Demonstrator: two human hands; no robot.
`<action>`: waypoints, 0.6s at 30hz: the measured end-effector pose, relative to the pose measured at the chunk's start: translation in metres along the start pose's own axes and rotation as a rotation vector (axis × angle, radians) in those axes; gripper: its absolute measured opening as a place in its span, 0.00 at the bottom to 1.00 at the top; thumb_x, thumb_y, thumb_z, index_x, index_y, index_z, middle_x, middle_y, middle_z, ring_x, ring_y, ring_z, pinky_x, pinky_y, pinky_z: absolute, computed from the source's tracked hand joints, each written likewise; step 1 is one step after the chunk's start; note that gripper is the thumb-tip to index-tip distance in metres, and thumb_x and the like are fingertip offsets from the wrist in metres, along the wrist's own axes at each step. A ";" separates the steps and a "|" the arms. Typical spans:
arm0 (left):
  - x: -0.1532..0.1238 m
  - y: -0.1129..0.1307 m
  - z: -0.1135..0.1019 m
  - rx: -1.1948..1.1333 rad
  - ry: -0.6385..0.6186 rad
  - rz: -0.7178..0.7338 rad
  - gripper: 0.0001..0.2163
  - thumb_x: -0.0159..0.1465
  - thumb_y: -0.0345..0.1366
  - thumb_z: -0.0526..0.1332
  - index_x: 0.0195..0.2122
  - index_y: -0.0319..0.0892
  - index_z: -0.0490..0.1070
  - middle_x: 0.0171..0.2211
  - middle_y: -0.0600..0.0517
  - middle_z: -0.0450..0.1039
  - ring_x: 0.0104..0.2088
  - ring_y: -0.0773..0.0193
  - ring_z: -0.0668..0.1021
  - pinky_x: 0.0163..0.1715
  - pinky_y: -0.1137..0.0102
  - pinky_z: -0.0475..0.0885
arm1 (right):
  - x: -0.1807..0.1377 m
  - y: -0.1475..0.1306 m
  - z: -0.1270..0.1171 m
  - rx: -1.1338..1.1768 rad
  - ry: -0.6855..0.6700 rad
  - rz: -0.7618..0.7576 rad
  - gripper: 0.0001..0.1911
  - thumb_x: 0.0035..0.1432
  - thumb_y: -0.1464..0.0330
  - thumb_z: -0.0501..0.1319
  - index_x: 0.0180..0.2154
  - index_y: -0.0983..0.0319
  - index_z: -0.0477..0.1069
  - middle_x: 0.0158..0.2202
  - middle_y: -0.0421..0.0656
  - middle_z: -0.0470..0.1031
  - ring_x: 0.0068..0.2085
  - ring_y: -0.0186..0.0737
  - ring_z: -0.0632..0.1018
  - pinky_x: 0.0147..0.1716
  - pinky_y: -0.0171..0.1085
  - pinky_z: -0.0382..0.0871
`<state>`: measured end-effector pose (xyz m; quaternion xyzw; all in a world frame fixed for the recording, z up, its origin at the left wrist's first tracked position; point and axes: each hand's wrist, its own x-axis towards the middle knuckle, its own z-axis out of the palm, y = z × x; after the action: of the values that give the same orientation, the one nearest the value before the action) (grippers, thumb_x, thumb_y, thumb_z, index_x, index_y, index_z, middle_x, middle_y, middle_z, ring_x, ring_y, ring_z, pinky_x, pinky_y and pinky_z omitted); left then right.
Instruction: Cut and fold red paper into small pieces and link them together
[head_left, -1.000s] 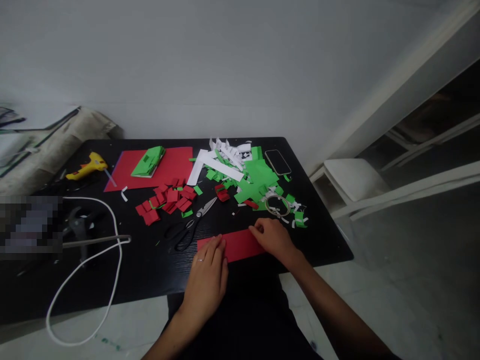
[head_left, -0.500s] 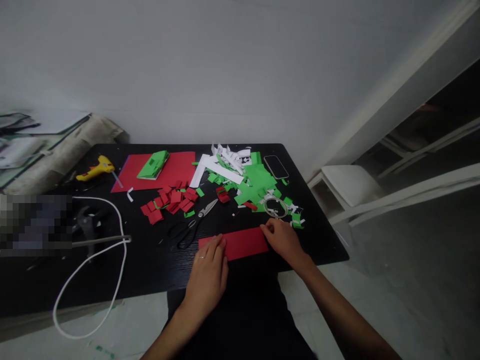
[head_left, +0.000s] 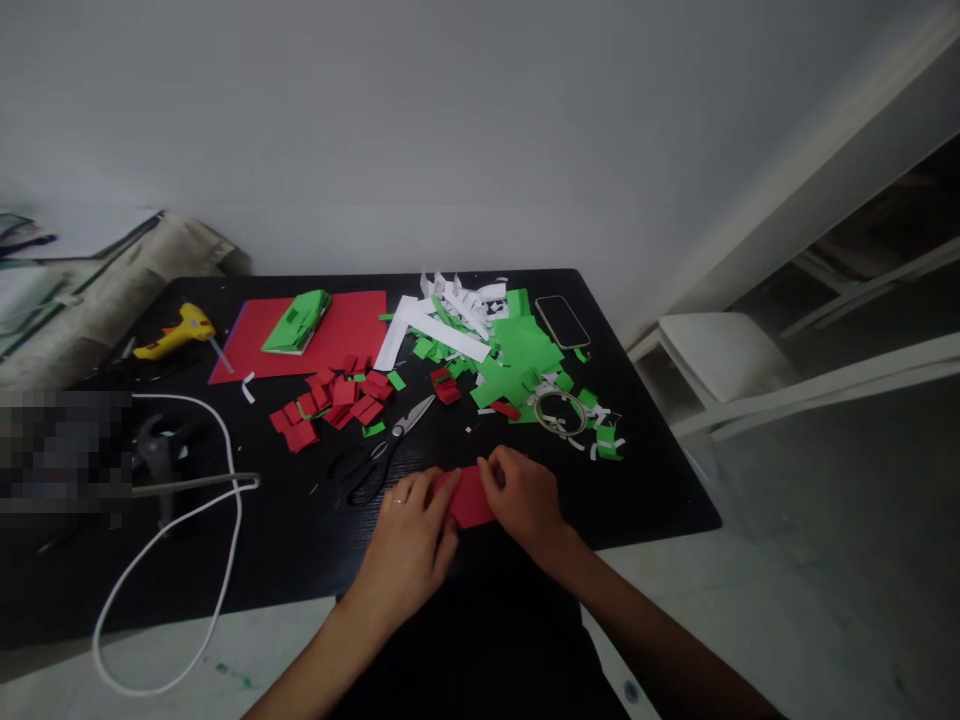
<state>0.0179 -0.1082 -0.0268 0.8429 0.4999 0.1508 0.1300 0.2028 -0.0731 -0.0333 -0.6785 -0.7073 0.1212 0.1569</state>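
Observation:
A red paper strip (head_left: 471,497) lies near the front edge of the black table, between my two hands. My left hand (head_left: 412,530) rests over its left end, fingers bent down onto the paper and holding it there. At the right end my right hand (head_left: 525,497) is closed, thumb and index finger pinching the paper. It looks folded over toward the left, though my fingers hide part of it. Just left of my left hand lie black-handled scissors (head_left: 386,450), their blades pointing away to the right.
Folded red paper pieces (head_left: 334,400) lie beyond the scissors. White strips, green scraps (head_left: 517,360), a ring (head_left: 560,412) and a phone (head_left: 562,322) are farther right. Toward the back left are a red sheet (head_left: 352,330), a green paper bundle (head_left: 298,322), a yellow glue gun (head_left: 176,333) and a white cable (head_left: 232,545).
My right hand has moved left with the strip's right end, so the red paper between my hands looks much shorter. My left hand stays at the left end. The camera view has shifted slightly.

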 end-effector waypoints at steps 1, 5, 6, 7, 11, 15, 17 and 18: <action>0.003 0.000 -0.002 0.023 -0.016 0.010 0.25 0.68 0.29 0.57 0.67 0.42 0.65 0.57 0.40 0.70 0.54 0.46 0.72 0.51 0.53 0.71 | -0.001 0.000 0.002 -0.014 0.010 -0.004 0.12 0.69 0.66 0.60 0.32 0.61 0.73 0.30 0.41 0.81 0.31 0.37 0.79 0.30 0.36 0.55; 0.013 0.005 0.001 0.101 -0.021 0.012 0.27 0.66 0.28 0.58 0.67 0.49 0.66 0.55 0.40 0.69 0.51 0.46 0.71 0.46 0.54 0.71 | -0.002 -0.001 0.005 -0.050 0.018 -0.002 0.11 0.69 0.67 0.60 0.32 0.61 0.73 0.31 0.42 0.80 0.32 0.38 0.79 0.30 0.37 0.54; 0.014 0.006 0.003 0.109 -0.015 0.008 0.27 0.67 0.28 0.58 0.67 0.49 0.67 0.55 0.40 0.69 0.51 0.46 0.71 0.46 0.54 0.71 | -0.002 -0.001 0.005 -0.053 0.017 0.002 0.11 0.69 0.67 0.60 0.32 0.61 0.73 0.31 0.41 0.80 0.32 0.38 0.79 0.30 0.37 0.54; 0.015 0.008 0.005 0.115 -0.007 0.003 0.25 0.68 0.29 0.57 0.66 0.49 0.67 0.54 0.40 0.69 0.51 0.46 0.71 0.46 0.54 0.70 | -0.002 -0.002 0.005 -0.056 0.017 0.004 0.11 0.69 0.67 0.60 0.32 0.61 0.73 0.31 0.41 0.80 0.32 0.38 0.79 0.30 0.37 0.54; 0.014 0.009 0.008 0.127 0.033 -0.013 0.21 0.72 0.34 0.56 0.65 0.47 0.70 0.53 0.40 0.69 0.50 0.47 0.71 0.45 0.55 0.70 | -0.002 -0.003 0.007 -0.088 0.027 0.003 0.11 0.69 0.67 0.59 0.32 0.60 0.73 0.31 0.42 0.80 0.32 0.38 0.78 0.30 0.38 0.54; 0.007 0.003 0.006 0.130 0.066 -0.035 0.20 0.72 0.33 0.56 0.64 0.47 0.71 0.52 0.40 0.70 0.50 0.47 0.72 0.46 0.55 0.70 | -0.001 -0.003 0.010 -0.122 0.055 0.020 0.11 0.69 0.67 0.58 0.32 0.60 0.73 0.30 0.42 0.79 0.31 0.38 0.78 0.28 0.38 0.51; 0.002 0.000 0.004 0.138 0.072 -0.047 0.20 0.72 0.33 0.55 0.63 0.47 0.71 0.53 0.40 0.70 0.51 0.47 0.72 0.47 0.55 0.71 | -0.001 -0.002 0.011 -0.120 0.059 0.028 0.12 0.69 0.67 0.58 0.31 0.61 0.73 0.30 0.42 0.79 0.30 0.38 0.78 0.28 0.38 0.50; -0.002 -0.001 0.003 0.145 0.073 -0.055 0.20 0.72 0.33 0.55 0.63 0.47 0.71 0.53 0.40 0.70 0.51 0.47 0.72 0.47 0.55 0.71 | -0.001 -0.002 0.011 -0.115 0.058 0.027 0.12 0.69 0.67 0.58 0.31 0.61 0.73 0.29 0.42 0.79 0.30 0.38 0.78 0.28 0.38 0.50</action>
<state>0.0174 -0.1095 -0.0298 0.8300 0.5369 0.1409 0.0543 0.1967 -0.0735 -0.0429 -0.6992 -0.6990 0.0626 0.1365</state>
